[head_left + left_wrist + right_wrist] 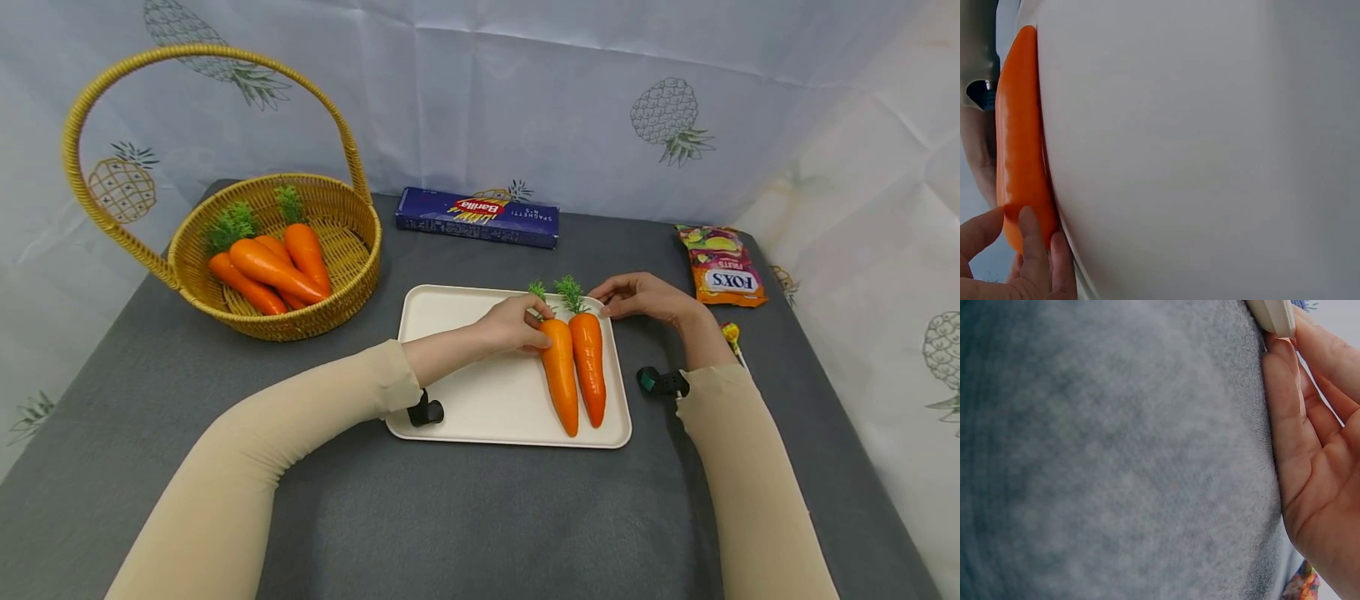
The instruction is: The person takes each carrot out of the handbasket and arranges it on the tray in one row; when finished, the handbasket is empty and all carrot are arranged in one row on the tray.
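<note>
Two orange toy carrots lie side by side on the right part of a cream tray [465, 400], green tops toward the back. My left hand [517, 323] pinches the left carrot [561, 379] near its top; in the left wrist view thumb and fingers are around the thick end of the carrot [1022, 137]. Just right of it, the darker carrot [588, 367] is untouched by that hand. At the tray's back right corner, my right hand [645, 297] holds the rim. The right wrist view has the tray edge [1279, 317] between thumb and fingers.
A wicker basket [367, 275] with a tall handle holds several carrots at the back left. Behind the tray lies a blue spaghetti box [477, 218]. To the right are a candy bag [722, 265] and a lollipop [732, 335] on the grey table [450, 517].
</note>
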The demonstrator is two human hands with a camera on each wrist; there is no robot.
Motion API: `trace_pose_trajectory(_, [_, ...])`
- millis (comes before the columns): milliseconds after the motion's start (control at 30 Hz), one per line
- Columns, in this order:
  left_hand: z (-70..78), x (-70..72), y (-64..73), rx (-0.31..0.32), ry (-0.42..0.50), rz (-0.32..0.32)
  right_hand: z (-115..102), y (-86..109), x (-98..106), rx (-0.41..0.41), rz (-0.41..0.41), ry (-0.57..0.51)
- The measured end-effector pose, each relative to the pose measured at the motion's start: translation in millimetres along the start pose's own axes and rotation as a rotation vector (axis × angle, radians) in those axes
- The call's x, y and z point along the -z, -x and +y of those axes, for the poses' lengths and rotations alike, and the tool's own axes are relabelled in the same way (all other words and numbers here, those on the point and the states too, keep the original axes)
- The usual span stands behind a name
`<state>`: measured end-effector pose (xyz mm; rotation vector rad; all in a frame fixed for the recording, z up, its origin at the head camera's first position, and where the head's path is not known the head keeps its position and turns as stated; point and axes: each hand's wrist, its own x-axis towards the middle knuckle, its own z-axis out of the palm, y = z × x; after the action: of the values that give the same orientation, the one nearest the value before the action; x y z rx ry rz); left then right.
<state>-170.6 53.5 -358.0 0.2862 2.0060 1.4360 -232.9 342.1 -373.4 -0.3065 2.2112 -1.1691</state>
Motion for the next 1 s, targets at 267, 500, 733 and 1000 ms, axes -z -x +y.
trace_pose_trajectory(267, [0.4,1.1,0.8,-0.014,0.017,0.005,0.2,-0.4,-0.9,-0.006,0.002,0.005])
trace_pose_trajectory(500, [2.8,6.4,2.2,-0.002,0.019,0.025,-0.6,-0.7,-1.2,-0.001,0.002,0.006])
trace_pose_trajectory(733, [6.6,13.7,5.3,-0.025,0.046,0.028,-0.7,-0.5,-1.1,0.002,0.002,0.003])
trace_pose_trajectory(1000, [15.8,22.2,10.7,-0.042,0.109,0.017,0.1,-0.3,-1.0,0.013,-0.005,0.0])
